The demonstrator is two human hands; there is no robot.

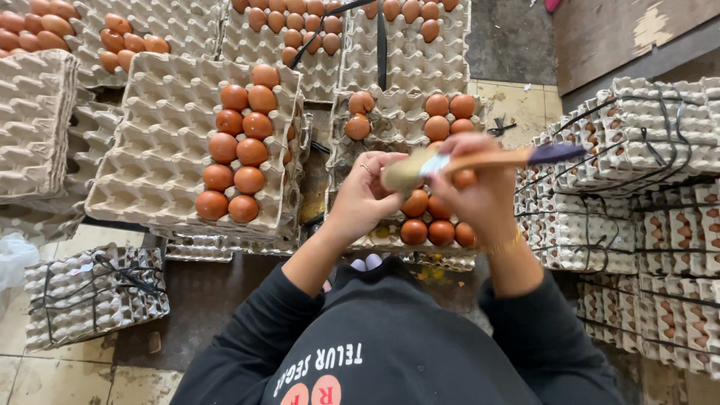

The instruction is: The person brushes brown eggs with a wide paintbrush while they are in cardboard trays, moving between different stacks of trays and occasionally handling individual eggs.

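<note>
Black sweatshirt (390, 352) — sleeves and chest fill the bottom edge, nearest the lens.

Left hand (365, 196) — raised over the front tray, fingers curled inward toward the brush head; whether it cups an egg cannot be told, the palm side being hidden.

Right hand (476, 187) — closed in a grip around a paintbrush (480, 159) with pale bristles, wooden shaft and dark purple handle end; the brush lies nearly level, bristles against the left fingertips, handle pointing right.

Front egg tray (390, 112) — grey pulp carton directly under both hands; brown eggs (427, 229) in a cluster at its near edge and a few more at its far edge, middle cells bare.

Left egg tray (161, 142) — top of a stack, well apart from the hands; two columns of brown eggs down its right side, remaining cells unfilled.

Far trays (390, 45) — along the top edge, partly filled with brown eggs, crossed by black straps.

Bundled trays, right (645, 187) — stacks tied with black strapping, eggs visible through the side gaps, just beside the right forearm.

Small strapped bundle (94, 292) — on the floor at lower left.
</note>
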